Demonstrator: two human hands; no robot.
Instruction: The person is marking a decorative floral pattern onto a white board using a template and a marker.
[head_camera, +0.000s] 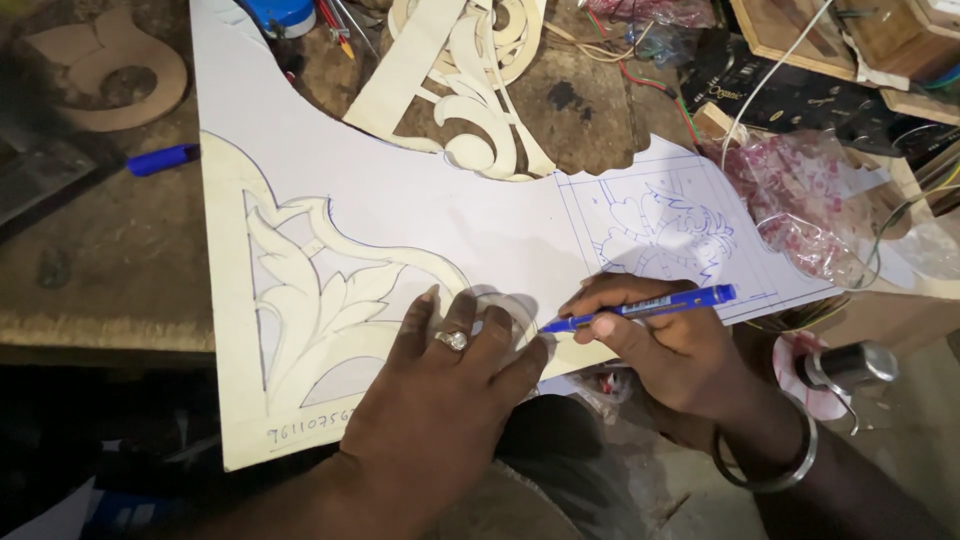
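Observation:
My left hand (440, 395), wearing a ring, presses flat on a cream cut-out leaf template (300, 300) that lies on a large white sheet (420, 195). My right hand (665, 340), with a metal bangle at the wrist, grips a blue pen (640, 307). The pen's tip touches the sheet at the template's right edge, close to my left fingertips. A blue ink drawing of a floral motif (665, 235) sits on the sheet just beyond the pen.
A second carved scroll template (470, 90) lies at the top centre on the worn wooden bench (100, 250). Another blue pen (160, 158) rests at the left. Pink patterned plastic bags (800, 200), wires and wooden frames crowd the right side. A metal tool (850, 365) lies near my right wrist.

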